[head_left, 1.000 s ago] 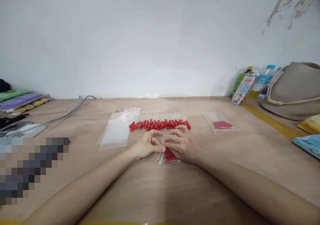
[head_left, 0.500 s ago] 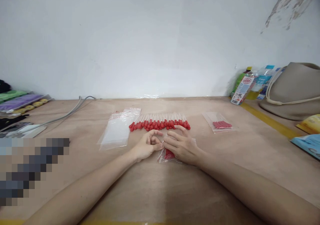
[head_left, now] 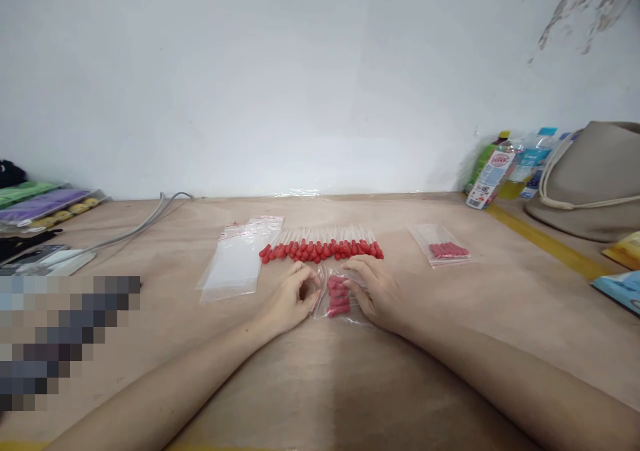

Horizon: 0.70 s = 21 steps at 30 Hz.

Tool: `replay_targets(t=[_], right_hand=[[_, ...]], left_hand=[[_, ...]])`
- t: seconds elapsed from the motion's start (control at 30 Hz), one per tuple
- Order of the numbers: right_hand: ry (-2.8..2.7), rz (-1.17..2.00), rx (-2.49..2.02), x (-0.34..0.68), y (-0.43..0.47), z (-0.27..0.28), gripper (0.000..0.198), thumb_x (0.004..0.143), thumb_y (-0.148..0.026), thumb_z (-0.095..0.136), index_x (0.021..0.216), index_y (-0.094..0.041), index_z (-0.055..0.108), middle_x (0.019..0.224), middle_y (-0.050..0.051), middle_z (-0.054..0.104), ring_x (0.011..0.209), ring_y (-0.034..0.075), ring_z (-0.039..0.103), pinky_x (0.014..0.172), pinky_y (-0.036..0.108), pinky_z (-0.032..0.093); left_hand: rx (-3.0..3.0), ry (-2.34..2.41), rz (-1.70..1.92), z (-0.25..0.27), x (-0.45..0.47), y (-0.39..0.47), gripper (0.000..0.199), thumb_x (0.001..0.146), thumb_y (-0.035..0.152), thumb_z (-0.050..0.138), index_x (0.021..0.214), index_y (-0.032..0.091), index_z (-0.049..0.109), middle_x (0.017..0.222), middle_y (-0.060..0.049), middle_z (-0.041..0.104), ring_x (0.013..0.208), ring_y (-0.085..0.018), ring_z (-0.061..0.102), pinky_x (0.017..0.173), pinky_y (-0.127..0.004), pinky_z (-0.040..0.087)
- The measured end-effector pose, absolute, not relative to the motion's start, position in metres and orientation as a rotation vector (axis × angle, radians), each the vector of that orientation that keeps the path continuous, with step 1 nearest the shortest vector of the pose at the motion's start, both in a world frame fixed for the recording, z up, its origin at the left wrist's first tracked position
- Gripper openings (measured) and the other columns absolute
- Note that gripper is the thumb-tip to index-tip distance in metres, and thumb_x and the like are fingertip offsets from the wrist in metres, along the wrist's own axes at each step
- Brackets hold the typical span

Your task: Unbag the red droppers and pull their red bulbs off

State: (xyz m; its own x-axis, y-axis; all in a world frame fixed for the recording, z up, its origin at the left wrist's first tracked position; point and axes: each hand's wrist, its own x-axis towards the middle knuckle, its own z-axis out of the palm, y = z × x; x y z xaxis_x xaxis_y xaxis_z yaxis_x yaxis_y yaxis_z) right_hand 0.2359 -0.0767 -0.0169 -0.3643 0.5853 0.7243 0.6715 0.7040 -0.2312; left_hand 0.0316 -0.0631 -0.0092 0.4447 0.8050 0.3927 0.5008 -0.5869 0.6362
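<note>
A clear zip bag [head_left: 351, 316] lies on the table in front of me, holding several sticks with red heads [head_left: 339, 297]. My left hand [head_left: 299, 295] pinches the bag's left edge, the red-lined zip end, between thumb and fingers. My right hand [head_left: 377, 294] curves over the bag's right side, thumb and fingers on the plastic around the sticks. Just beyond both hands, a row of loose pale sticks with red heads [head_left: 320, 247] is spread side by side, heads toward me.
Flat zip bags [head_left: 233, 264] are stacked to the left. A filled bag [head_left: 447, 249] lies to the right. Bottles [head_left: 493, 174] and a beige hat-like item [head_left: 595, 171] stand at the back right. A grey cable [head_left: 135, 227] and packaged purple items [head_left: 47, 204] are at left.
My right hand has drawn back to the right and its fingers have spread, uncovering the red heads in the bag. My left fingers have closed on the bag's zip edge.
</note>
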Motion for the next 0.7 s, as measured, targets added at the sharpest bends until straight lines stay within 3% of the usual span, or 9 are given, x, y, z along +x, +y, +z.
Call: replay_targets(t=[0.17,0.37,0.5,0.7], right_hand=[[-2.123,0.052,-1.086,0.246,-0.090,-0.018,0.024,0.080,-0.034,0.053,0.100,-0.020,0.055,0.098,0.008,0.055,0.090,0.020,0.052,0.079,0.036,0.042],[-2.328,0.195,-1.080,0.257,-0.087,-0.019,0.054,0.073,-0.048,0.060,0.118,-0.021,0.047,0.110,0.009,0.053,0.099,0.023,0.050,0.085,0.040,0.040],[-2.327,0.263,-1.028,0.259,-0.079,-0.018,0.046,0.077,-0.043,0.057,0.117,-0.022,0.049,0.110,0.009,0.054,0.099,0.021,0.050,0.085,0.038,0.041],[-2.294,0.229,-1.021,0.256,-0.075,-0.019,0.038,0.081,-0.039,0.052,0.114,-0.020,0.050,0.108,0.010,0.055,0.099,0.021,0.050,0.085,0.038,0.041]], left_hand=[[2.426,1.069,0.935,-0.005,0.033,-0.067,0.014,0.079,0.019,0.051,0.085,0.019,0.064,0.088,-0.004,0.053,0.075,-0.013,0.052,0.061,-0.023,0.044],[2.370,1.004,0.820,-0.003,0.034,-0.062,0.019,0.083,0.025,0.049,0.092,0.019,0.065,0.094,-0.005,0.061,0.085,-0.016,0.057,0.074,-0.027,0.046],[2.405,0.976,0.757,0.004,0.036,-0.061,0.023,0.086,0.025,0.045,0.098,0.018,0.062,0.097,-0.006,0.061,0.088,-0.016,0.055,0.079,-0.028,0.044],[2.400,0.876,0.604,0.010,0.037,-0.061,0.028,0.084,0.035,0.047,0.104,0.017,0.058,0.091,-0.005,0.058,0.074,-0.013,0.053,0.064,-0.024,0.043]])
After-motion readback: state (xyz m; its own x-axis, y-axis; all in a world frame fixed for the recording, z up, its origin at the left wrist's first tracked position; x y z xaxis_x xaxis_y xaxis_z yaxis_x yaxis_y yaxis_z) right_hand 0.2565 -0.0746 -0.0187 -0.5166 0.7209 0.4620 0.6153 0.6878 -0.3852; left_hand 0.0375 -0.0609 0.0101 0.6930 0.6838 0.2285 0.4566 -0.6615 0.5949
